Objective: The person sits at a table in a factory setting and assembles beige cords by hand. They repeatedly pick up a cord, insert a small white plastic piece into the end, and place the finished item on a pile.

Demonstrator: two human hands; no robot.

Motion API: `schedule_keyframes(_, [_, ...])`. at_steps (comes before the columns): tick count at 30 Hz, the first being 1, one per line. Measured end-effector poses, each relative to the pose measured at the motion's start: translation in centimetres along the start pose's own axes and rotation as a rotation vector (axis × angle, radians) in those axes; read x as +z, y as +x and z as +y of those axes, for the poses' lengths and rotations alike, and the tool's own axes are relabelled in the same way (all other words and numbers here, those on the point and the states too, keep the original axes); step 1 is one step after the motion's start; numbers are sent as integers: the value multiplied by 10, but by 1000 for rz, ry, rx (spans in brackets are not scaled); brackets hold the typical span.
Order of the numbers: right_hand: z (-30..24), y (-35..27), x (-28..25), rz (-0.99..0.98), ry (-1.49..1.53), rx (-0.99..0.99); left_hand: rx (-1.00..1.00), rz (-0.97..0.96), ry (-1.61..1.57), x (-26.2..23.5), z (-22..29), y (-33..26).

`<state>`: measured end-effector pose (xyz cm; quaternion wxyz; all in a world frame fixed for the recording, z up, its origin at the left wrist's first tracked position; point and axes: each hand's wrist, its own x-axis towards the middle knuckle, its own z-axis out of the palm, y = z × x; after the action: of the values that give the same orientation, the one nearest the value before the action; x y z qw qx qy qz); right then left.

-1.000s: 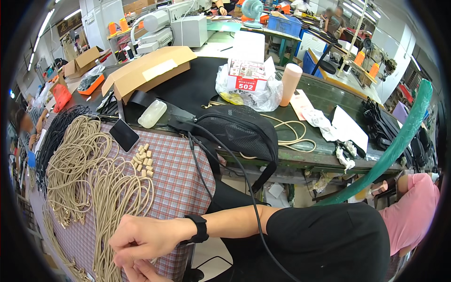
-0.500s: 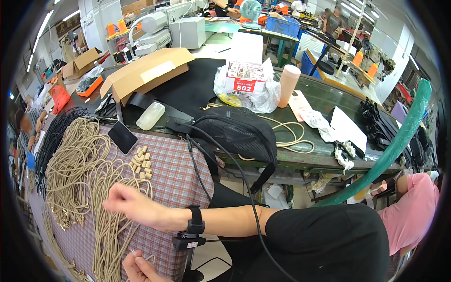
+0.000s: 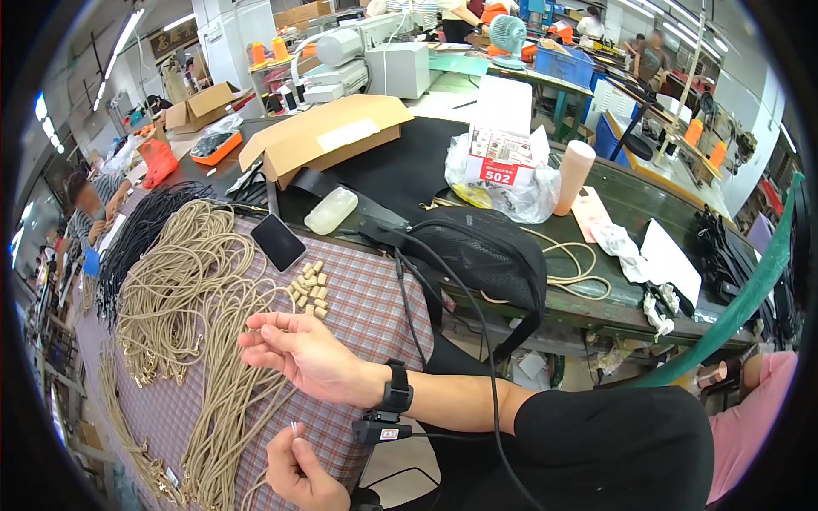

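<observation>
My right hand (image 3: 302,356), with a black watch on the wrist, lies palm up over the beige elastic cords (image 3: 183,285) on the checked cloth (image 3: 375,298). Its fingers are loosely apart, and their tips touch a strand. Close to my body, my left hand (image 3: 300,473) pinches the metal-tipped end of one beige cord (image 3: 294,428). Several small beige stoppers (image 3: 310,288) lie just beyond my right hand.
A black phone (image 3: 278,241) lies by the stoppers and a black mesh bag (image 3: 481,249) sits to the right. Black cords (image 3: 141,238) are piled at the left. Behind stand a cardboard box (image 3: 328,136), a translucent bottle (image 3: 331,210), a plastic bag (image 3: 503,175) and a pink cup (image 3: 572,176). Another person (image 3: 89,200) works at far left.
My right hand has risen from the lower cords toward the stoppers and turned palm up with its fingers spread. My left hand has come further into view with the cord end.
</observation>
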<state>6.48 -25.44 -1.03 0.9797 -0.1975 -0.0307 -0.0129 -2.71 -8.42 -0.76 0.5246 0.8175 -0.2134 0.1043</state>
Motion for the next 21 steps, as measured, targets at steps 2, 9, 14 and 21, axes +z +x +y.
schedule_keyframes(2, [-3,-4,-8,-181,-36,1,23,43,-7,4,-3,0])
schedule_keyframes(9, [15,-7,-4,-165,-575,-114,55,111,-39,14,-24,-4])
schedule_keyframes(14, [13,-10,-2,-107,-661,-89,-69,-1,-128,-2,-9,-4])
schedule_keyframes(21, [14,-9,3,-266,-670,-124,-13,-10,-54,-3,3,-4])
